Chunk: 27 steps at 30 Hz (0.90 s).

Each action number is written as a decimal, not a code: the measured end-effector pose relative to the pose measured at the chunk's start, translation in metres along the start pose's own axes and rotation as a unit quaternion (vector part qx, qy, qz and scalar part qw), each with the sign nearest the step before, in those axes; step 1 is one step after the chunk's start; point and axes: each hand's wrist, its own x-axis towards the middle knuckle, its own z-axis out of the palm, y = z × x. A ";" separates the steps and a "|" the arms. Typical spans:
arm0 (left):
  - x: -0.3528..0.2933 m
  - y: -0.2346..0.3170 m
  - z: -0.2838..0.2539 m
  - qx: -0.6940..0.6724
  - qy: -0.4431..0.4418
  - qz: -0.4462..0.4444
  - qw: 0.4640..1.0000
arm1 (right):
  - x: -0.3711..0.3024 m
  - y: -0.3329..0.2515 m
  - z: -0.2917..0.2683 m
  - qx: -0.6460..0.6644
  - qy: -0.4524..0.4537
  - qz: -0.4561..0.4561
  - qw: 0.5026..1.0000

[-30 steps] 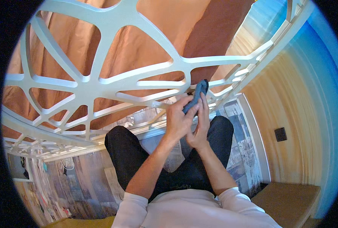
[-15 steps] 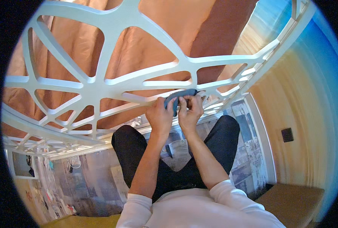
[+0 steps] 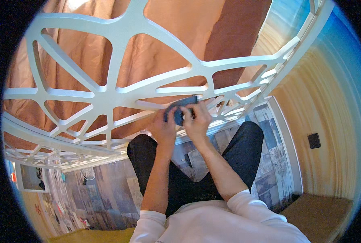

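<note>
A small grey-blue cloth (image 3: 183,103) is bunched between my two hands, in front of the white openwork panel. My left hand (image 3: 163,128) grips its left side, the fingers curled and blurred by motion. On the other side, my right hand (image 3: 198,122) pinches the cloth with thumb and fingers. Its darker upper right end sticks out above the right fingertips. Folds and fingers hide the cloth's full shape. The white openwork panel (image 3: 101,99) rises just beyond both hands; whether the cloth touches it I cannot tell.
Brown-orange curtain fabric (image 3: 160,52) hangs behind the panel. My bent knees in dark trousers (image 3: 245,141) flank my forearms, above a patterned plank floor (image 3: 107,190). At the right are a curved painted wall (image 3: 330,105) with a dark square socket (image 3: 314,140) and a brown box-like seat (image 3: 316,214).
Both hands have shifted slightly left with the cloth, and its folds have changed shape. The view has moved a little, so the panel and knees appear shifted right.
</note>
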 end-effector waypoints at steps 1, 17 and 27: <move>0.001 0.007 0.008 -0.008 -0.032 -0.019 0.999 | 0.004 0.009 -0.007 -0.007 0.006 0.006 1.000; 0.054 0.030 -0.059 0.055 0.136 0.021 0.989 | 0.044 -0.082 0.029 0.083 0.050 -0.009 0.995; 0.046 0.053 -0.034 0.023 0.062 0.063 0.996 | 0.055 -0.066 0.001 0.018 0.054 -0.048 0.997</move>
